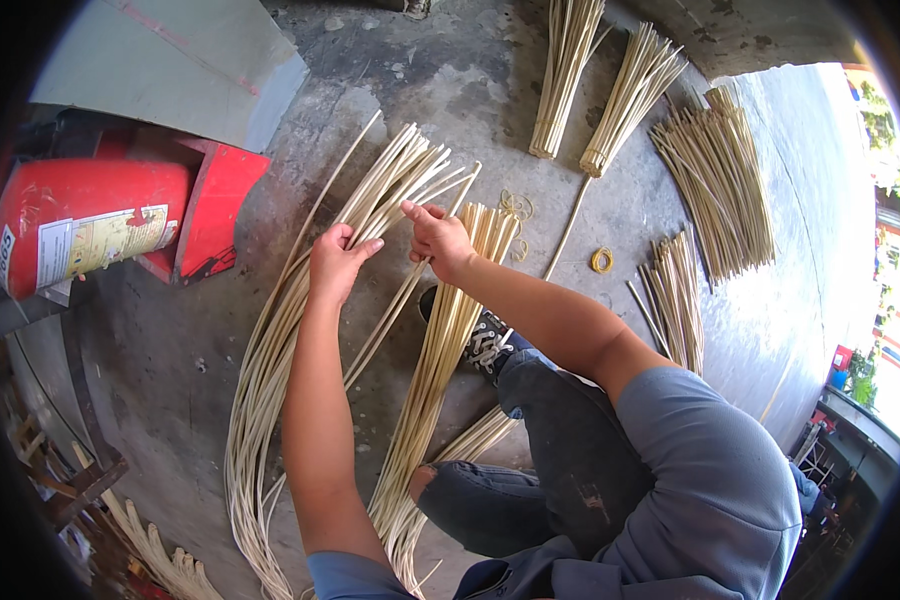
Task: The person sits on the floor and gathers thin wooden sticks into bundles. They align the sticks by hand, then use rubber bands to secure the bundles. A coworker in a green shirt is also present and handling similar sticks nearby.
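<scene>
Long pale canes [260, 400] lie in a loose, curving bundle on the floor at the left. Over its upper part is my left hand [340, 265], its thumb stretched away from the bent fingers; some fingertips are hidden. My right hand [440, 243] is closed around a few thin canes [382, 318] that slant from beyond the fingers down toward the lower left. Just right of them, a straighter, denser bundle of canes [438, 350] leans along my leg and shoe, its cut ends just beyond my right wrist.
Two tied cane bundles [562, 85] [630, 105] lie at the far side. A wide pile of shorter canes [718, 190] and a smaller bundle [676, 300] are at the right. Yellow bands [601, 260] lie on the concrete. A red fire extinguisher [90, 220] stands at the left.
</scene>
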Tool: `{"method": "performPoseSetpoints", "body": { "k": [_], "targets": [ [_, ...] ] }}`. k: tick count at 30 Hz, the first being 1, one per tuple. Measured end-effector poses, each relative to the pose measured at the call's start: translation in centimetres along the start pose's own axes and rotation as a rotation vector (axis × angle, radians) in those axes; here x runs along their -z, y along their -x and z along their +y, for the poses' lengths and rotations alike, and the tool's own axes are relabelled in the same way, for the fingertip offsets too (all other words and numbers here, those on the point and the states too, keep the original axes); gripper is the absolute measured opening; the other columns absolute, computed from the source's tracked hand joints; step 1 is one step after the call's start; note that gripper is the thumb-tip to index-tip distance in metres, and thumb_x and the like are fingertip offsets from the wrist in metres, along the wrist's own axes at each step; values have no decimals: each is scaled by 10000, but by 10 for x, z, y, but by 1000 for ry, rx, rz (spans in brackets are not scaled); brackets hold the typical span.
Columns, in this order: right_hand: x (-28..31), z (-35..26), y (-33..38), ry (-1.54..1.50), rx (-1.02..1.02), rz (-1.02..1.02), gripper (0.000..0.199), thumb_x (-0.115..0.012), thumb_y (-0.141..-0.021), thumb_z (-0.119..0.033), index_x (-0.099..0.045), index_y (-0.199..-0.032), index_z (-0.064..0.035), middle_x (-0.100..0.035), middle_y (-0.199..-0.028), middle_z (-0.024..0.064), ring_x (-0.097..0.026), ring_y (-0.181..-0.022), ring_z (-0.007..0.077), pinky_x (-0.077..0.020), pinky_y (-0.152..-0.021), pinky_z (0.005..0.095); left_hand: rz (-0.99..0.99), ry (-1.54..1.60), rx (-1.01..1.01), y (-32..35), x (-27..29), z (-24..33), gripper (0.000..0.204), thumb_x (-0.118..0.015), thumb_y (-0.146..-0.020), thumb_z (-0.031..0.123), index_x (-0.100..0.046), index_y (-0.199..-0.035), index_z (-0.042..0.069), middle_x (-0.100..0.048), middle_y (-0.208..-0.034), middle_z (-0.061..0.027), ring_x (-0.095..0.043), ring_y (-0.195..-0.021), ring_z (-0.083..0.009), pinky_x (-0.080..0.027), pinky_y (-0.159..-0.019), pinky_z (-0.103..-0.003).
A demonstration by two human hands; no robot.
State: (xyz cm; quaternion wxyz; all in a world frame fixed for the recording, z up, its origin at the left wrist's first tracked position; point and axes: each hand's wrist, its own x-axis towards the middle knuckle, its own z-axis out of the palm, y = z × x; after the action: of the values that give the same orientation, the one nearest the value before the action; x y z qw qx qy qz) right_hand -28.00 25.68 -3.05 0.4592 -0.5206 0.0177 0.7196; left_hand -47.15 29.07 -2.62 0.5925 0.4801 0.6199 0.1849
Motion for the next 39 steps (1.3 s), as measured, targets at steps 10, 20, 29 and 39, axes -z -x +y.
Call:
{"method": "performPoseSetpoints", "body": {
  "k": [10,20,29,39],
  "targets": [
    [10,9,-14,-138,81,7,244,-753,-925,-201,-556,-920,-57,-567,-752,69,-580,-700,236,-502,-666,431,-2,81,20,3,-8,6,230,-831,-864,138,-662,-910,-12,-703,-802,-43,-618,-712,-92,-494,-646,-257],
    [7,5,-8,-147,81,-5,229,-777,-894,-137,-576,-954,-45,-573,-717,59,-599,-658,236,-530,-664,393,-8,61,89,13,-16,15,256,-784,-924,236,-671,-938,6,-689,-787,-23,-605,-695,-78,-462,-575,-258],
    [6,9,-13,-142,117,-11,193,-766,-907,-84,-604,-1005,-44,-591,-788,42,-602,-686,195,-536,-648,354,-22,-54,76,8,-9,6,245,-715,-978,299,-685,-994,57,-720,-858,5,-675,-755,-78,-471,-574,-253],
    [19,7,-10,-103,98,-241,249,-719,-946,-91,-583,-1155,-79,-644,-977,66,-634,-916,193,-534,-847,389,-152,-23,-42,8,-8,6,278,-838,-865,158,-656,-1020,15,-708,-867,-16,-640,-790,-80,-497,-680,-247]
  ]
}}
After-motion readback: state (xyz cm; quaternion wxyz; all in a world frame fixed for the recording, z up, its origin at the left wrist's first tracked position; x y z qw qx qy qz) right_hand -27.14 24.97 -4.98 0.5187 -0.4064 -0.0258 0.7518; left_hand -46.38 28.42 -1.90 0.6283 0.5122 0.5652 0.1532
